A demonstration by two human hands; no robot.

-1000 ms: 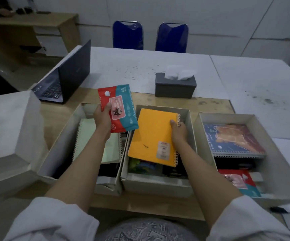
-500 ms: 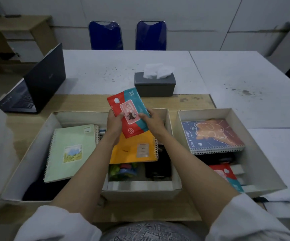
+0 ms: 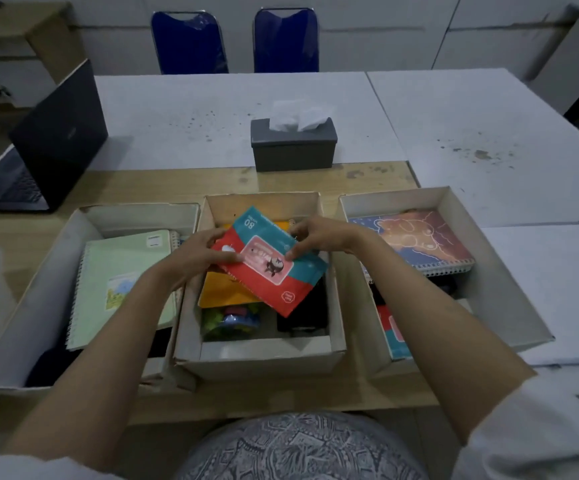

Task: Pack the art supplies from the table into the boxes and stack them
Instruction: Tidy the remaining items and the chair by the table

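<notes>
Pack: a red and teal pack (image 3: 270, 260) with "80" printed on it and a little cartoon animal on a pink label. It lies tilted over the middle box, resting partly on the orange notebook, and sits between the two hands.
Left hand: the left hand (image 3: 196, 255) holds the pack's left edge. Its thumb lies on top of the red part and its fingers (image 3: 216, 234) curl round the far edge.
Right hand: the right hand (image 3: 319, 237) holds the pack's right side. Its thumb presses on the teal part and the other fingers (image 3: 297, 231) curl over the far edge.
Middle box: an open cardboard box (image 3: 264, 356) right in front of the person. Inside is an orange notebook (image 3: 224, 292), a bag of colourful bits (image 3: 231, 318) and something black (image 3: 307, 311).
Left box: a long open box (image 3: 43, 282) touching the middle one. A pale green spiral notebook (image 3: 118, 278) lies in it, over something dark.
Right box: another open box (image 3: 499, 285) just beside the middle one. It has a blue and orange spiral notebook (image 3: 416, 237) with a bear on it, and a second red and teal pack (image 3: 393, 332) near the front.
Table: a wooden table (image 3: 163, 185) holds the three boxes, with white tables behind it.
Other things: a grey tissue box (image 3: 293, 148), an open laptop (image 3: 43, 150), and two blue chairs (image 3: 234, 41) at the far side.
</notes>
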